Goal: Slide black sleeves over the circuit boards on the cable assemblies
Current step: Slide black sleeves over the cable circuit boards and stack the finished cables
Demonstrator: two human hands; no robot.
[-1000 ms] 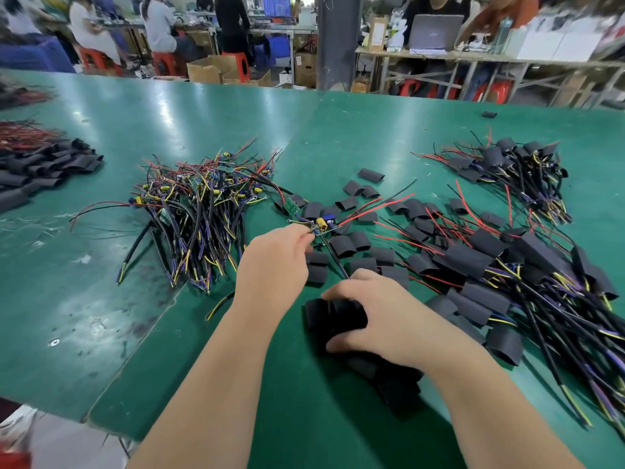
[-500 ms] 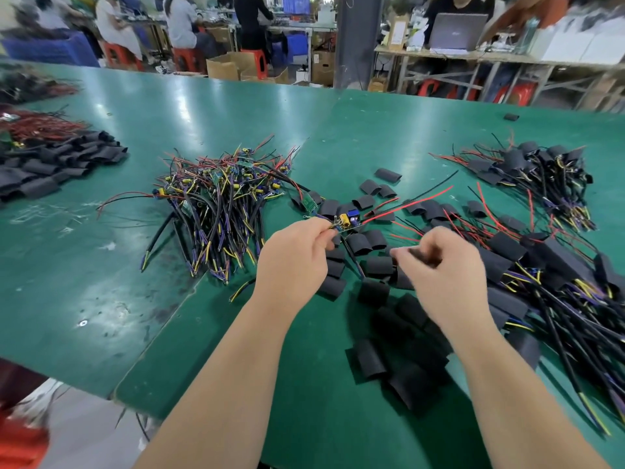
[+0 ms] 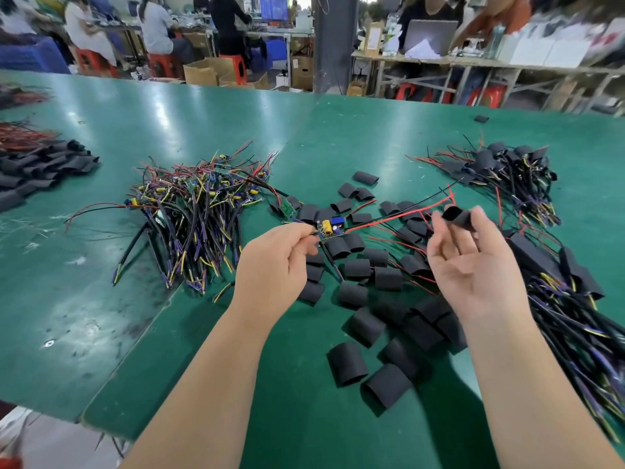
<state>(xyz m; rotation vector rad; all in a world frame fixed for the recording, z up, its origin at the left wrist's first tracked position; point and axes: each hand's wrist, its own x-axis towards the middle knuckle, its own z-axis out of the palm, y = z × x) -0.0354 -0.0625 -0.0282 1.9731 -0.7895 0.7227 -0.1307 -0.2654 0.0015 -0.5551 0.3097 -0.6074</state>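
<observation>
Green table (image 3: 236, 130): unchanged.
Loose sleeves (image 3: 358, 326): heap below and between both hands.
Right hand (image 3: 473, 265): now lifted off that heap, fingertips pinching one black sleeve (image 3: 456, 216) above its palm.
Left hand (image 3: 274, 262): still pinches the cable beside the circuit board (image 3: 329, 228), just beyond its fingertips.
Sleeve picked; threading judged next.

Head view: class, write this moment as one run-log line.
left hand: pinches circuit board | right hand: pinches black sleeve | sleeve: off board

Green table (image 3: 209, 123) — grey pillar (image 3: 329, 45), perhaps workbenches (image 3: 507, 66).
</observation>
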